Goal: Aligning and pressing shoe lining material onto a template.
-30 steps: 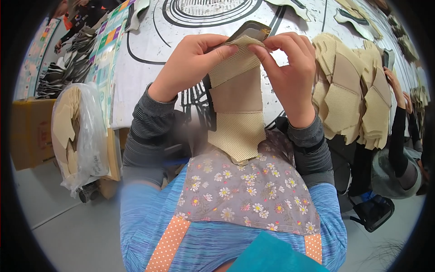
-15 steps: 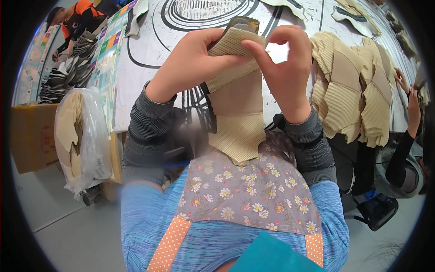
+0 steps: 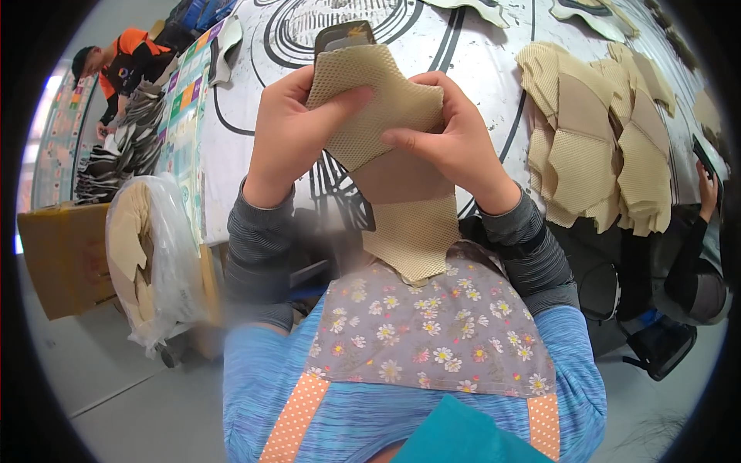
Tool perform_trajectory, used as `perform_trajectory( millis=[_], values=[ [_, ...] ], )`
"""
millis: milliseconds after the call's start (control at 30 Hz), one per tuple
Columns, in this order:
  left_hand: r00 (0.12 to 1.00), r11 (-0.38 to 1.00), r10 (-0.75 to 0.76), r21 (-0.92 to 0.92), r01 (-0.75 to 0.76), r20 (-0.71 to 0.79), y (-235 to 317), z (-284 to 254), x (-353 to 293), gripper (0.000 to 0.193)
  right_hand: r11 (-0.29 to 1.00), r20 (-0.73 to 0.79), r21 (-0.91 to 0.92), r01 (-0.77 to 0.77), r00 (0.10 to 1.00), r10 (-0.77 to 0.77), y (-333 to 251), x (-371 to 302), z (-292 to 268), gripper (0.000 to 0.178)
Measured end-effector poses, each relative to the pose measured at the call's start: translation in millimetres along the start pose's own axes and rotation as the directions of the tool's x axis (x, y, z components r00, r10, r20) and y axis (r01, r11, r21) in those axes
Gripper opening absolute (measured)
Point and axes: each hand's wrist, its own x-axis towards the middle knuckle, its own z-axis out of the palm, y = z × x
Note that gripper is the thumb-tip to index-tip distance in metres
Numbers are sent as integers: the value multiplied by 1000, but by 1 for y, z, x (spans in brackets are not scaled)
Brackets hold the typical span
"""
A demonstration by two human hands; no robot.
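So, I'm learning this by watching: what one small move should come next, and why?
Perhaps slide the right hand up the beige mesh panel toward its top edge: its thumb presses lower on the front than the left thumb, and a dark piece pokes out beyond that edge.

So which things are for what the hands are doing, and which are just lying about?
For the job:
beige mesh piece, held by the left hand and right hand
dark piece poking out behind its top
probably the beige stacks, which look alike

Seemingly just lying about:
cardboard box
grey pile
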Motion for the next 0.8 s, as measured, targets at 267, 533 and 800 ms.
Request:
perform_trajectory(
  millis=[267, 533, 800],
  values=[
    [994, 973, -40, -231, 15, -103, -8, 7, -1, 25, 999, -101, -35, -11, 995, 7, -1, -8, 2, 20],
    [996, 963, -76, -263, 64, -37, -2, 5, -7, 26, 923, 87, 351, -156, 987, 133, -6, -3, -21, 25],
    [999, 985, -9, -173, 2, -41, 3, 16, -12, 25, 994, 118, -82, -67, 990, 76, -24, -1, -9, 25]
  ],
)
